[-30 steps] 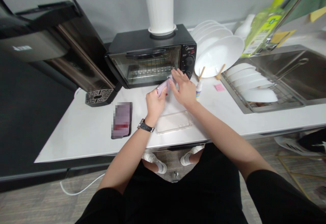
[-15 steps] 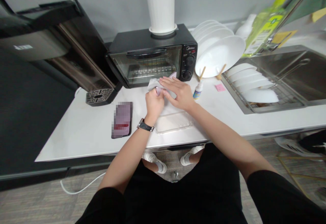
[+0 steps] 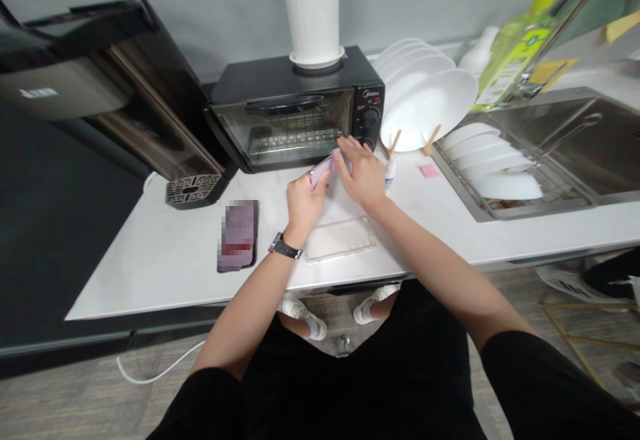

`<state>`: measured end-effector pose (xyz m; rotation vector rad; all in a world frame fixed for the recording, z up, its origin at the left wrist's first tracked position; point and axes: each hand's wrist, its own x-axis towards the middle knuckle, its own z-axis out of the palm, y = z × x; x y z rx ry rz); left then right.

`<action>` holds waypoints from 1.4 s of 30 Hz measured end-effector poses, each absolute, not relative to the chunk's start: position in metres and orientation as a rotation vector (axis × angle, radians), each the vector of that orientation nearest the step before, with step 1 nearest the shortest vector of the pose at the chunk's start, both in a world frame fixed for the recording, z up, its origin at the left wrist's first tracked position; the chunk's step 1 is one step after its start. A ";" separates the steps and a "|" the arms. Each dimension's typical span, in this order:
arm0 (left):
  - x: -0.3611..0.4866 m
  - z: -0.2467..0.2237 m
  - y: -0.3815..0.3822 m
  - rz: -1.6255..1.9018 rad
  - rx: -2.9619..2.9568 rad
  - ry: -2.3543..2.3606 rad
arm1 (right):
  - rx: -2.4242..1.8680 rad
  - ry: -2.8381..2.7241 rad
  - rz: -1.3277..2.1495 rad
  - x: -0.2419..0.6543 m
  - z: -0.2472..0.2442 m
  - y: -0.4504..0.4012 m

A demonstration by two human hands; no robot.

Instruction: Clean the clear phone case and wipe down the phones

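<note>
My left hand (image 3: 306, 201), with a dark watch on its wrist, is closed round one end of a thin pale purple object, seemingly a phone (image 3: 321, 171). My right hand (image 3: 363, 172) is at the object's other end, fingers stretched out; whether it presses a cloth there is hidden. Just in front of the hands a clear phone case (image 3: 340, 240) lies flat on the white counter. A second phone (image 3: 239, 235), partly pixelated, lies to the left. Beside my right hand stands a small white bottle (image 3: 390, 175), partly covered by it.
Behind the hands is a black toaster oven (image 3: 300, 83) with a white pot on top. A dispenser machine (image 3: 145, 93) stands left. Plates (image 3: 433, 108), a pink note (image 3: 429, 171) and a sink (image 3: 575, 140) with bowls are right.
My right hand has slid right and turned, its fingers pointing farther up. More of the purple object shows between the hands, and the white cloth beneath them is no longer spread in view.
</note>
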<state>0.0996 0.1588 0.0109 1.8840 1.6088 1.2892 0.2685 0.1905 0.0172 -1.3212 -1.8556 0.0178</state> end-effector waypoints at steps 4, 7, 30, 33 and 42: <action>0.100 0.011 0.159 1.269 1.861 1.647 | -1.334 -1.836 0.014 0.268 0.018 0.191; 0.101 0.010 0.160 1.277 1.869 1.640 | -1.263 -1.887 0.028 0.266 0.019 0.187; 0.100 0.010 0.160 1.314 1.835 1.657 | -1.314 -1.840 -0.037 0.272 0.015 0.194; 0.100 0.011 0.161 1.329 1.806 1.649 | -1.281 -1.891 -0.017 0.270 0.015 0.193; 0.095 0.006 0.163 1.320 1.892 1.605 | -0.875 -2.243 0.030 0.259 0.023 0.172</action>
